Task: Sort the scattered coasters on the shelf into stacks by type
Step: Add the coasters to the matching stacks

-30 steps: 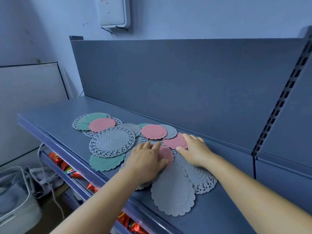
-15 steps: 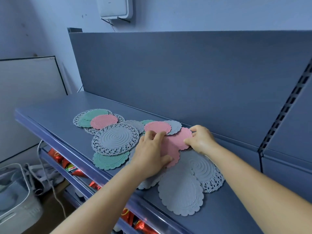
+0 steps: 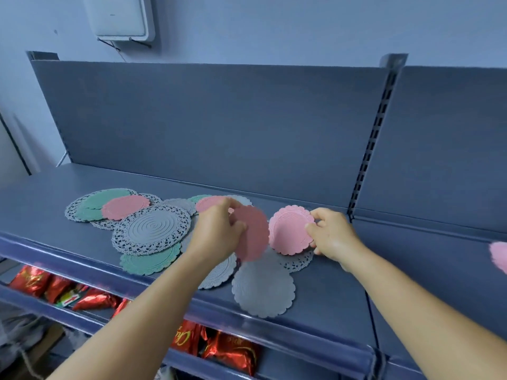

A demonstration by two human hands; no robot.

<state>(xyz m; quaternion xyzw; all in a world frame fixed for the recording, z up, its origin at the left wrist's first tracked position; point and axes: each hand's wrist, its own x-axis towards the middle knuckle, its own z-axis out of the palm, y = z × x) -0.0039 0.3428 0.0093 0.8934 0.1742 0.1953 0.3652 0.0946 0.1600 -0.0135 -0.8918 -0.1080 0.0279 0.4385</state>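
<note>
Coasters (image 3: 153, 231) overlapped — lower ones half hidden

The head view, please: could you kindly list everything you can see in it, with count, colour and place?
Pink coasters: five in view; one in each hand, two in the pile, one cut off at the right edge.
Green coasters: at least three, in the pile's left, back and front.
Grey lacy mats: several, overlapping; largest mid-pile.
Grey scalloped coaster: one, nearest the front edge.
Shelf: one, blue-grey, under the pile.
Red snack packets: several, on the lower shelf.
White box: one, on the wall, top left.
Left hand: holds a darker pink coaster raised.
Right hand: pinches a pale pink coaster by its edge.
</note>
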